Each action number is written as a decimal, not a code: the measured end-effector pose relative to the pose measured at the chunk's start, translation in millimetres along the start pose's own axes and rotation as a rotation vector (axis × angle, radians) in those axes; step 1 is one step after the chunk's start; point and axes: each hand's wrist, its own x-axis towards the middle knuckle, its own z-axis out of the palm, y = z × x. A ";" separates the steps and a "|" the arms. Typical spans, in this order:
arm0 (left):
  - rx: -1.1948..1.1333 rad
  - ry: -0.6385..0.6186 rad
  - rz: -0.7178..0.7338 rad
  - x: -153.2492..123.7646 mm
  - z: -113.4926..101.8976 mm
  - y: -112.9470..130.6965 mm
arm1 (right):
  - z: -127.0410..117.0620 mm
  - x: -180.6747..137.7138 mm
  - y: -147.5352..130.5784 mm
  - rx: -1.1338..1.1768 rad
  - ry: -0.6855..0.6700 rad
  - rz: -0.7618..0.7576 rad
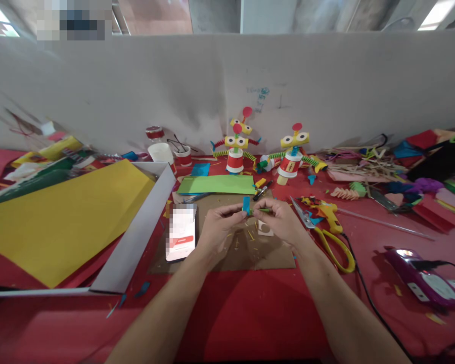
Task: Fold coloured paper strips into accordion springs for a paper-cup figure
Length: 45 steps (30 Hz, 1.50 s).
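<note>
My left hand [220,226] and my right hand [281,218] meet over a brown cardboard mat [250,253] on the red table [250,313]. Both pinch a small craft piece between them: a blue paper strip [246,205] joined to a thin green stick [261,210]. The left fingers close on the blue end, the right fingers on the green stick. A small white cut-out [266,228] lies on the mat under my right hand. Two paper-cup robot figures [235,149] [291,154] stand behind, against the wall.
A phone [181,232] lies left of the mat. A big yellow sheet [60,217] rests in a white box lid [136,237]. Green paper [218,184], yellow-handled scissors [328,237], a glue gun [328,210], a purple device [420,275] with cable, and paper scraps [364,167] surround the hands.
</note>
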 end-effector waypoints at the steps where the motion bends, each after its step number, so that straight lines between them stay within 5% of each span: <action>1: -0.001 0.003 -0.001 0.0 0.6 -0.2 | -0.1 -0.2 -0.1 -0.001 -0.005 0.009; 19: 0.310 0.071 0.188 -1.5 3.8 8.4 | 1.1 2.1 7.4 -0.034 -0.087 -0.111; 30: 0.189 -0.086 0.197 -0.9 2.2 9.4 | 14.7 1.9 12.0 0.141 0.050 -0.121; 36: 0.030 0.160 0.175 -3.9 13.1 -5.3 | 29.0 -2.0 11.0 0.199 0.137 -0.126; 45: -0.061 0.267 0.135 -8.1 20.4 -4.5 | 47.7 -10.1 12.3 0.391 0.182 -0.120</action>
